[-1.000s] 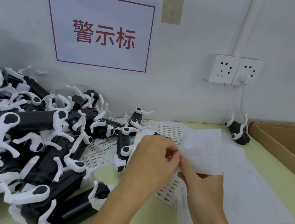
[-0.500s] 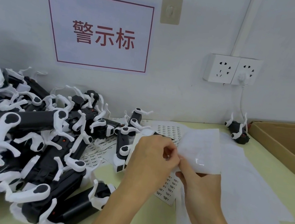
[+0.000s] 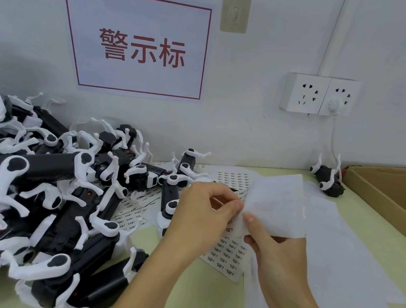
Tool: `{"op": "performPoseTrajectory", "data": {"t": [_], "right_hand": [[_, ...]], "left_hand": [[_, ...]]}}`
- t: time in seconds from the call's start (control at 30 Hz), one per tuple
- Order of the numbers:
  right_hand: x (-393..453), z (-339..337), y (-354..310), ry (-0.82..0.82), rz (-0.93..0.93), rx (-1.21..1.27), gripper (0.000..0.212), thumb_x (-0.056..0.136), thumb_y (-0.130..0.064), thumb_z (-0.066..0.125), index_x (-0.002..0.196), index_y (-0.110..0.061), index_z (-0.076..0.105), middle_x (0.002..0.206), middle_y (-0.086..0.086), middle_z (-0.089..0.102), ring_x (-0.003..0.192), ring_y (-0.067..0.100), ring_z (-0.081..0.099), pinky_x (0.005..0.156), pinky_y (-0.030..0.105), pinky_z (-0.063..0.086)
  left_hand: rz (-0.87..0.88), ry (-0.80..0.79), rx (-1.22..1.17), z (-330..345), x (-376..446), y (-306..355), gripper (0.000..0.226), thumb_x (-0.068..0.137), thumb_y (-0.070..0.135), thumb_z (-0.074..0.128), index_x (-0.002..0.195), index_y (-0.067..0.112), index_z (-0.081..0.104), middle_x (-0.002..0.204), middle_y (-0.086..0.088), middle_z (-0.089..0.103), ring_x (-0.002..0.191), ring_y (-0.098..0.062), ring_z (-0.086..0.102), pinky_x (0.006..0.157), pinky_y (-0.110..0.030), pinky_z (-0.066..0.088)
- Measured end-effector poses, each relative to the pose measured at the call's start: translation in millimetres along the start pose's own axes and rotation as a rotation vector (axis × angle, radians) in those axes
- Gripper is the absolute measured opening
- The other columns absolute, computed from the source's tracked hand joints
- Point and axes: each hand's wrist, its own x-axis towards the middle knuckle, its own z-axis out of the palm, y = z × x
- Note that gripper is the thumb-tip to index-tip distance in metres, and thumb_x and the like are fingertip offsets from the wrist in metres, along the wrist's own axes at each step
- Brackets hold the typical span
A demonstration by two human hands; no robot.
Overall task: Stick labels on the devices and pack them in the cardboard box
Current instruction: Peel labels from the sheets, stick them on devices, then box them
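Observation:
My right hand [image 3: 277,249] holds a white label sheet [image 3: 276,206] up above the table, thumb on its lower left corner. My left hand [image 3: 202,215] pinches at that sheet's left edge with thumb and forefinger; what lies between the fingertips is too small to tell. A big pile of black devices with white curved arms [image 3: 36,193] covers the left of the table. A single device [image 3: 329,181] lies by the wall beside the open cardboard box [image 3: 387,201] at the right.
Printed label sheets [image 3: 226,256] lie flat under my hands. Large white backing papers [image 3: 352,283] spread over the green table to the right. A wall socket [image 3: 319,95] with a plugged white cable hangs above the lone device. A sign with red characters [image 3: 139,46] is on the wall.
My hands have shifted slightly right and the held sheet has tilted a little. The left fingertips keep working at its edge. Nothing else moved.

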Motion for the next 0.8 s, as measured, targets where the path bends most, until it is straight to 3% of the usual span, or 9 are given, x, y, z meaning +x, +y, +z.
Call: {"op": "performPoseTrajectory", "data": {"t": [0.13, 0.27, 0.33, 0.43, 0.57, 0.7, 0.8], "right_hand": [[-2, 2, -2, -0.006, -0.007, -0.017, 0.013, 0.085, -0.010, 0.074, 0.082, -0.022, 0.078, 0.083, 0.011, 0.076, 0.079, 0.028, 0.070, 0.070, 0.037, 0.056], [-3, 2, -2, -0.010, -0.015, -0.018, 0.013, 0.086, -0.009, 0.072, 0.084, -0.019, 0.078, 0.086, 0.012, 0.076, 0.080, 0.029, 0.070, 0.070, 0.038, 0.056], [-3, 2, -1, -0.006, -0.007, -0.018, 0.011, 0.086, -0.009, 0.072, 0.087, -0.018, 0.078, 0.086, 0.011, 0.076, 0.080, 0.026, 0.072, 0.066, 0.033, 0.057], [-2, 2, 3, 0.046, 0.049, -0.018, 0.011, 0.084, -0.017, 0.076, 0.087, -0.006, 0.077, 0.083, 0.017, 0.075, 0.079, 0.030, 0.071, 0.068, 0.037, 0.058], [0, 2, 3, 0.105, 0.131, 0.030, 0.020, 0.083, -0.019, 0.077, 0.089, -0.001, 0.076, 0.091, 0.023, 0.074, 0.088, 0.039, 0.070, 0.085, 0.052, 0.055], [0, 1, 0, 0.121, 0.175, 0.121, 0.011, 0.086, -0.014, 0.073, 0.087, -0.003, 0.077, 0.091, 0.021, 0.075, 0.078, 0.029, 0.066, 0.076, 0.039, 0.054], [5, -3, -8, 0.157, 0.206, 0.235, 0.010, 0.089, -0.010, 0.069, 0.096, -0.004, 0.074, 0.093, 0.011, 0.077, 0.081, 0.023, 0.069, 0.074, 0.032, 0.052]], "left_hand": [[0.033, 0.050, 0.066, 3, -2, 1, 0.014, 0.085, 0.014, 0.072, 0.073, 0.021, 0.075, 0.068, 0.009, 0.070, 0.065, -0.001, 0.063, 0.060, -0.011, 0.048], [0.058, 0.086, 0.246, 11, -4, 3, 0.015, 0.085, 0.022, 0.068, 0.071, 0.024, 0.066, 0.064, 0.010, 0.063, 0.064, -0.004, 0.058, 0.059, -0.022, 0.050], [0.030, 0.120, 0.260, 15, -6, 4, 0.016, 0.085, 0.022, 0.066, 0.069, 0.023, 0.063, 0.063, 0.011, 0.061, 0.063, -0.002, 0.057, 0.055, -0.019, 0.047], [-0.089, 0.151, 0.079, 17, -6, 6, 0.017, 0.085, 0.018, 0.066, 0.069, 0.022, 0.067, 0.062, 0.008, 0.065, 0.059, 0.000, 0.059, 0.051, -0.011, 0.042], [-0.335, 0.116, -0.235, 14, -3, 6, 0.017, 0.087, 0.014, 0.068, 0.071, 0.017, 0.074, 0.059, 0.007, 0.067, 0.054, -0.007, 0.058, 0.056, -0.023, 0.047], [-0.450, 0.119, -0.468, 10, -1, 5, 0.018, 0.088, 0.004, 0.066, 0.071, 0.008, 0.071, 0.061, 0.001, 0.065, 0.054, -0.013, 0.054, 0.053, -0.025, 0.043], [-0.462, 0.125, -0.507, 4, 0, 4, 0.014, 0.089, 0.003, 0.065, 0.076, 0.005, 0.070, 0.061, 0.000, 0.065, 0.053, -0.014, 0.053, 0.050, -0.025, 0.042]]}}
